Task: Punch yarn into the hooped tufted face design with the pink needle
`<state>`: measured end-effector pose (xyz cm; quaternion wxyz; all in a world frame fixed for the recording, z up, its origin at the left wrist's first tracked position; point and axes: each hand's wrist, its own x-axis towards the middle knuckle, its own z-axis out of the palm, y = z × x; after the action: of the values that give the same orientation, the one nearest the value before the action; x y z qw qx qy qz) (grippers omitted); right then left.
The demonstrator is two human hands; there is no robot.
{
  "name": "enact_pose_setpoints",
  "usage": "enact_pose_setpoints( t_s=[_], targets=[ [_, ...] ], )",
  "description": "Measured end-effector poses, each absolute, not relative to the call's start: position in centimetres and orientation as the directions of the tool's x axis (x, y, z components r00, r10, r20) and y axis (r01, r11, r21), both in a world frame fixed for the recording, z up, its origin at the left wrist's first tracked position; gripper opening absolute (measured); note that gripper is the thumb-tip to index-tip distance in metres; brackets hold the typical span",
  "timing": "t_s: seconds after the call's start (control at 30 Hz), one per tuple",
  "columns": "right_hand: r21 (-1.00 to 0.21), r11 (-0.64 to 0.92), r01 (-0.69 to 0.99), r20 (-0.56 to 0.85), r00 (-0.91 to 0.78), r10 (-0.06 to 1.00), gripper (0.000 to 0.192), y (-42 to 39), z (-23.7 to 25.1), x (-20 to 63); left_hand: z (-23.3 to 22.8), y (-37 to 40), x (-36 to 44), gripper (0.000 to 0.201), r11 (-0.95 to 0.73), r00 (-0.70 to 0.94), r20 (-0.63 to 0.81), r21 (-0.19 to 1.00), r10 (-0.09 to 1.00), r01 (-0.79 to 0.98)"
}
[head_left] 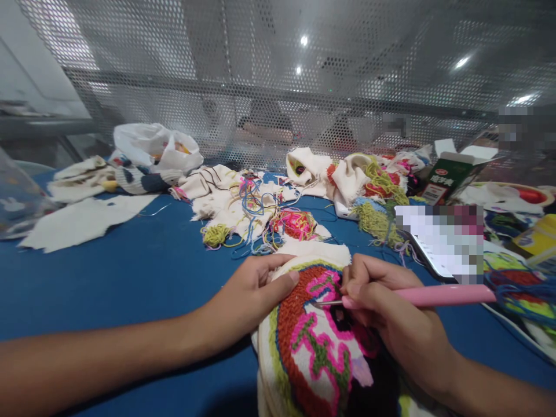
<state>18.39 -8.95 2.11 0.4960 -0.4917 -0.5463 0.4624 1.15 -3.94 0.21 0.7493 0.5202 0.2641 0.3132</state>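
An embroidered piece of fabric lies in front of me, tilted, worked in rust-red, yellow-green, blue, bright pink and dark green loops with white cloth between. Its rim looks thick, as if stretched on a hoop. My left hand grips the left upper edge, thumb on top of the red stitching and fingers tucked behind. In my right hand is a punch needle with a pink handle, pinched near its front. The metal tip touches or hovers just over the white area by the red band; which of these, I cannot tell.
Cloth scraps and yarn tangles lie across the back of the blue table. A phone, a green box and more yarn are at right. A white plastic bag stands back left, before a perforated metal screen.
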Motion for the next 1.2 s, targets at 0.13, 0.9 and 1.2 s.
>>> enact_pose_setpoints(
  t_s=[0.13,0.9,1.2],
  targets=[
    [-0.985,0.056,0.161,0.049,-0.044,0.998,0.023,-9.0,2.2,18.4,0.3,-3.9,1.2,0.028,0.260,0.657,-0.083,0.949,0.749,-0.177],
    [-0.482,0.581,0.656,0.221,-0.551,0.805,0.012,-8.1,2.0,17.8,0.2,-4.1,1.2,0.025,0.022,0.636,0.050,0.994,0.770,-0.105],
    [-0.569,0.525,0.633,0.205,-0.509,0.836,0.013,-8.4,2.0,18.0,0.0,-4.1,1.0,0.029,0.013,0.620,0.021,0.999,0.785,-0.051]
  ],
)
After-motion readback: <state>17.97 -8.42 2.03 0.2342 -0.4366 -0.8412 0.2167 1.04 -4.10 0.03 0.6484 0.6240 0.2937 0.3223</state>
